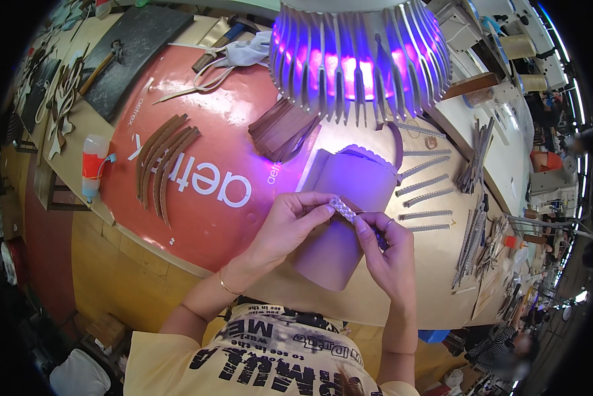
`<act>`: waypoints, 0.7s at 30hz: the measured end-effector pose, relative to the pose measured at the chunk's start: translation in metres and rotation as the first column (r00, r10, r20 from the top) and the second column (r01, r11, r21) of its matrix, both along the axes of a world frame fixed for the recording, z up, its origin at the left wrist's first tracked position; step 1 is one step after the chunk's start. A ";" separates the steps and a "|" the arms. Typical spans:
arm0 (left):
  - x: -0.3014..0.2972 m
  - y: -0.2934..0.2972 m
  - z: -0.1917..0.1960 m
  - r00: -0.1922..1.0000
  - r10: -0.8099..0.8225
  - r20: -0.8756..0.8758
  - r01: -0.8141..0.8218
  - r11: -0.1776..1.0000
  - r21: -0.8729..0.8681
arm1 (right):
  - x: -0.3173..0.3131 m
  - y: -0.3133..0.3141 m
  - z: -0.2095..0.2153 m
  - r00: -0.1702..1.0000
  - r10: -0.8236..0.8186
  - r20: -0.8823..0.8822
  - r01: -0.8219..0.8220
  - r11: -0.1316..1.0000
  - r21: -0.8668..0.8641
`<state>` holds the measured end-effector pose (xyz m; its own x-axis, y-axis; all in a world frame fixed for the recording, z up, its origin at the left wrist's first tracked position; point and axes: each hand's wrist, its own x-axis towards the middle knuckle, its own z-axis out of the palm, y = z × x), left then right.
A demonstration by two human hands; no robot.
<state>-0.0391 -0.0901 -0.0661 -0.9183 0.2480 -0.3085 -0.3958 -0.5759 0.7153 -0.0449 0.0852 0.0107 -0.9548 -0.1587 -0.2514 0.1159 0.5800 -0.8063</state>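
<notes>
A short braided strip [343,209] is stretched between my two hands, lit violet by the lamp above. My left hand [294,223] pinches its left end between thumb and index finger. The thumb and fingers of my right hand [385,245] grip its right end, where a thin dark strand runs. Beneath both hands lies a brown sheet-like piece [332,261] with a rounded lower end and a scalloped upper edge. More braided strips [428,197] lie in a row to the right of it.
A finned metal lamp [361,63] hangs over the table's far side. Brown strip stacks [284,131], curved strips [158,162] and a plastic bottle [95,166] lie on or beside a red sheet [197,231]. Bundles of strips [476,155] sit at the right; a hammer [227,41] lies far back.
</notes>
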 end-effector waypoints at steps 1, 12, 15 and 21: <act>0.000 0.000 0.001 1.000 -0.003 0.002 0.003 1.000 -0.002 | 0.000 0.000 -0.001 1.000 -0.009 -0.002 0.009 1.000 -0.010; -0.004 -0.004 -0.003 1.000 0.028 0.005 -0.028 0.999 -0.017 | -0.008 -0.009 0.003 1.000 -0.004 -0.014 0.005 0.998 0.062; -0.010 -0.009 -0.003 0.999 0.042 -0.021 -0.042 0.999 -0.034 | -0.016 -0.016 0.005 1.000 0.002 -0.008 -0.001 0.996 0.086; -0.018 -0.011 -0.001 0.996 0.089 -0.030 -0.090 0.995 -0.041 | -0.028 -0.022 0.004 0.999 0.014 -0.032 -0.009 0.988 0.155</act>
